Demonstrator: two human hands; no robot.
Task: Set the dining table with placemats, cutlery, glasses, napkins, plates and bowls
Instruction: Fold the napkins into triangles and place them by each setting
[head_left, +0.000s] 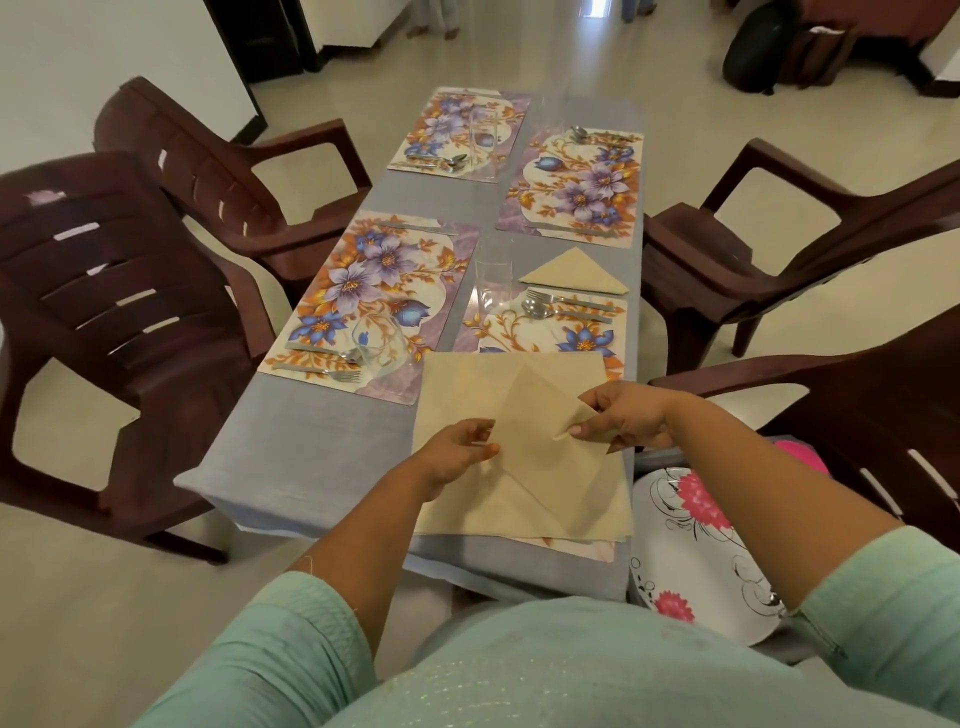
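Napkin-folding step: the right hand (626, 415) pinched a raised corner of the napkin (524, 452), which lay on the worktop (311, 447) under both hands. The left hand's (457, 449) fingers (480, 434) gripped its left edge. Next, probably, that corner needed laying across and creasing.

Table cloth (322, 457): grey-blue. Placemats (374, 296) on it: purple-blue flowers, orange leaves, cream ground. Napkin (519, 467): plain beige. Plate (691, 540) beside table: white, pink flowers, black scrolls. Chairs (130, 291) round table: dark brown.
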